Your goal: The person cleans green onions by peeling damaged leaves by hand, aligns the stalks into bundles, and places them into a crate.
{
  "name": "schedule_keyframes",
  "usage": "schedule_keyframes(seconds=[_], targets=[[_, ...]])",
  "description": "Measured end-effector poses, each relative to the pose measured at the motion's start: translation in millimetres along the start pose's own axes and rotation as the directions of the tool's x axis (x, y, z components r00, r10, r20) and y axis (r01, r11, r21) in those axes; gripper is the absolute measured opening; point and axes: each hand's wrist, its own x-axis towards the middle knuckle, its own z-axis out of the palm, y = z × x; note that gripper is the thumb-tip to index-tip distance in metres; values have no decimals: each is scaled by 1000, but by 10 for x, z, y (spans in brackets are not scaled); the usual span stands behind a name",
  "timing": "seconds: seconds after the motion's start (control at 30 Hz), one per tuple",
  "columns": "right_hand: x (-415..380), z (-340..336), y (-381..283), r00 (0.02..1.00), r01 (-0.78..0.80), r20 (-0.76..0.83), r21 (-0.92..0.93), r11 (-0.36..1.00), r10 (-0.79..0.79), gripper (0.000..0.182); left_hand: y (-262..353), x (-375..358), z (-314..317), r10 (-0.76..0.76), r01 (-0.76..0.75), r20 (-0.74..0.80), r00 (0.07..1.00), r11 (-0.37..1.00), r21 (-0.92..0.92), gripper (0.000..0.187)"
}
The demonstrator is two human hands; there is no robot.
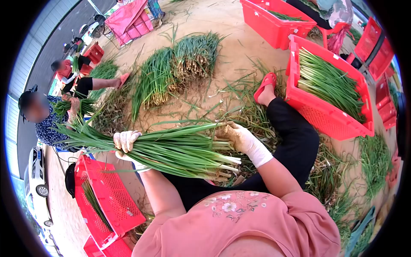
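A long bunch of Chinese chives (171, 147) lies across my lap, leaves to the left and pale stem ends to the right. My left hand (126, 143), in a whitish glove, is closed round the leafy part. At the stem end my right hand (235, 136), in a soiled white glove, is closed on some stems, its fingertips partly hidden. Beyond my hands, a large heap of chives (188, 64) with dry brownish root ends rests on the ground.
To the right stands a red crate (332, 111) holding trimmed chives, with another red crate (278, 25) behind. A red crate (109, 199) is at lower left. Scattered leaf litter (248, 107) covers the ground. A co-worker (53, 115) holding chives sits at left.
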Motion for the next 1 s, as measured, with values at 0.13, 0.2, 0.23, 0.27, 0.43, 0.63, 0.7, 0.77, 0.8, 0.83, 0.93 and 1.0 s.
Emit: schedule_keyframes(seconds=[0.13,0.2,0.23,0.27,0.43,0.63,0.7,0.77,0.8,0.83,0.93,1.0], targets=[[173,-486,-85,998,44,25,297,954,-54,7,6,-3,12,-12,12,-4,1000,1000,-2,25],[141,-702,-361,987,157,-97,411,898,-128,14,37,2,1,-25,26,26,999,1000,-10,25],[120,-937,-522,977,213,-123,466,859,-175,17,53,5,20,-22,22,21,1000,1000,-1,25],[88,-1141,-688,961,237,-4,521,820,-275,17,81,9,24,-12,12,30,999,1000,-3,25],[-256,-883,-1023,736,532,-393,-168,830,-552,13,131,5,58,0,0,46,999,1000,-7,24],[27,-180,-270,992,105,15,-645,757,-125,50,8,43,54,-73,75,91,993,997,-27,21],[136,-92,-82,987,157,119,-558,815,-108,48,-28,35,2,-102,108,125,987,993,-37,17],[228,-162,21,994,111,56,-587,802,-97,42,-29,29,-46,-137,143,155,978,989,-28,20],[151,-77,-45,999,31,3,-553,833,-36,49,-41,31,-49,-138,144,154,978,989,-29,20],[97,-11,-117,999,30,1,-553,832,-35,49,-57,40,-50,-137,142,149,979,990,-24,21],[183,-265,-37,963,-117,-244,-759,641,-113,38,-100,6,17,-99,100,43,994,995,-23,22],[204,-530,-13,876,104,14,-982,159,-483,29,-77,21,21,-92,92,32,995,996,-13,23]])
